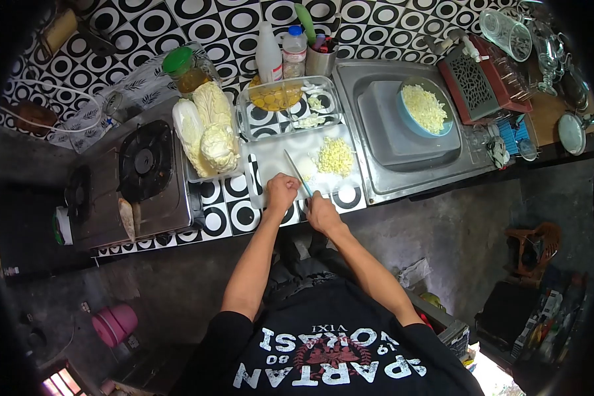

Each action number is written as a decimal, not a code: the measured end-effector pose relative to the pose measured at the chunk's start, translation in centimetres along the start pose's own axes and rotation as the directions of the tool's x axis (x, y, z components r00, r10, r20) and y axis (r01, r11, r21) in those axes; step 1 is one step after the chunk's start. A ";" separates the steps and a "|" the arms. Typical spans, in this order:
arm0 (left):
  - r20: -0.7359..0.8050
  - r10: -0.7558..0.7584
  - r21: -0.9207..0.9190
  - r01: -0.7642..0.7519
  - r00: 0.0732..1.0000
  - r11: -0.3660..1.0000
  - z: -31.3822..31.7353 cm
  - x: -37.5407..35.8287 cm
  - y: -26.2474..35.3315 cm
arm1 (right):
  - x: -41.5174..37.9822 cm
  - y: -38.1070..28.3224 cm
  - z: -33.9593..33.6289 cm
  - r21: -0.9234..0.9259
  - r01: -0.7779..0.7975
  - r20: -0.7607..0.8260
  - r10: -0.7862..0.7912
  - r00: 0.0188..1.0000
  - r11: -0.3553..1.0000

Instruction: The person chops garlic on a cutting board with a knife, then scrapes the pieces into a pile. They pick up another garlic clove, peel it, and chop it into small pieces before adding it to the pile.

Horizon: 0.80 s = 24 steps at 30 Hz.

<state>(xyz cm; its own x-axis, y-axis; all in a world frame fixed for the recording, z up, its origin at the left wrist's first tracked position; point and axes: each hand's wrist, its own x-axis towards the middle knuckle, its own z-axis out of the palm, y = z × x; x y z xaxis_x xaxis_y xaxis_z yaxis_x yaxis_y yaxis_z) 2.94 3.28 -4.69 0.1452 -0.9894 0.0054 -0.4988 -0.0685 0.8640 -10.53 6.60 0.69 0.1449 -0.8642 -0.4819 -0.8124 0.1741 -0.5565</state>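
My right hand [323, 212] is wrapped round the handle of a knife [297, 172], whose blade points up and left over a translucent cutting board [274, 153]. Beside the blade, my left hand [283, 191] has its fingers bent together; anything between them is too small to name. A heap of chopped pale yellow pieces [335, 157] lies on the board's right part. Close to the blade's right side is a whitish piece [305, 166]. Behind the board stands a clear divided container [245, 113] with some white slices in it.
Cabbages [206, 125] fill a tray on the left, next to a gas stove [102, 201]. A blue bowl [408, 119] of chopped pieces rests on a grey upturned tub [380, 146] in the sink [367, 186]. Bottles [268, 56] and a metal cup [321, 62] stand at the back.
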 end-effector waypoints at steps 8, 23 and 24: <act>0.036 -0.011 0.032 0.010 0.999 0.999 -0.3 0.2 0.0 | -0.3 1.0 2.4 -0.002 -0.033 -0.063 0.032 0.998 0.999; -0.016 -0.077 -0.083 0.076 0.997 0.994 -0.4 -0.2 0.3 | -1.1 -0.2 1.4 -0.027 -0.088 -0.024 0.087 0.996 0.996; -0.015 -0.066 -0.061 0.065 0.998 0.996 -0.4 -0.1 0.1 | -0.6 0.0 1.8 -0.027 -0.085 -0.026 0.085 0.996 0.996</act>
<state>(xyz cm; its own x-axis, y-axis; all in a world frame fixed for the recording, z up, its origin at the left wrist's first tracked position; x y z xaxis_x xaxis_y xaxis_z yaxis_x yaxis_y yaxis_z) 3.21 3.42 -4.41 0.1904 -0.9807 -0.0441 -0.4351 -0.1246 0.8917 -9.65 8.00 -0.25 0.0610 -0.8583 -0.5095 -0.8369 0.2343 -0.4948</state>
